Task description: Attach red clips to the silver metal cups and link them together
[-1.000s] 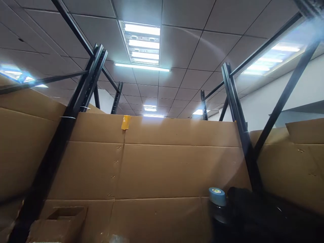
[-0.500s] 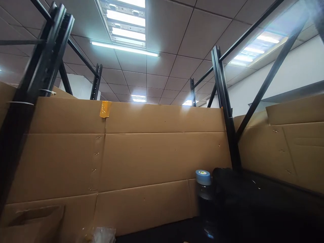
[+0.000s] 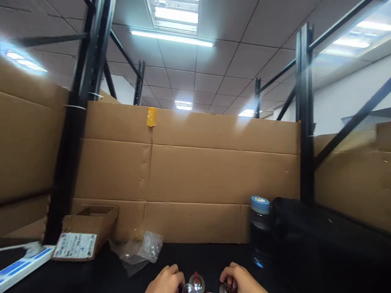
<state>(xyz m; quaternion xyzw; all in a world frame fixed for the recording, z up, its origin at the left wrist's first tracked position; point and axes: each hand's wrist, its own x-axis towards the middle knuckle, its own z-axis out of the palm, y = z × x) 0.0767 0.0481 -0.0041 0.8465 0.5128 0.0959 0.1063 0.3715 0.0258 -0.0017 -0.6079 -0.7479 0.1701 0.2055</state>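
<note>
My left hand (image 3: 166,280) is at the bottom edge with its fingers curled; whatever it may grip is hidden. Right beside its fingertips are a small clear dome-like round piece (image 3: 188,288) and a second shiny round piece (image 3: 197,283) with a red part on top. My right hand (image 3: 242,279) has its fingers bent down over a dark, shiny round piece (image 3: 225,288). The frame's lower edge cuts off both hands and these pieces, and their exact kind cannot be made out.
A blue-capped bottle (image 3: 259,228) stands beside a black bag-like bulk (image 3: 317,244) on the right. Crumpled clear plastic bags (image 3: 149,246) lie left of centre, near an open cardboard box (image 3: 88,228) and a blue-and-white flat box (image 3: 26,266). Cardboard panels (image 3: 195,175) and black posts (image 3: 305,122) surround the black surface.
The view has tilted down and swung left. Both hands, the small round pieces and the blue-and-white box have come into view, along with more of the cardboard box.
</note>
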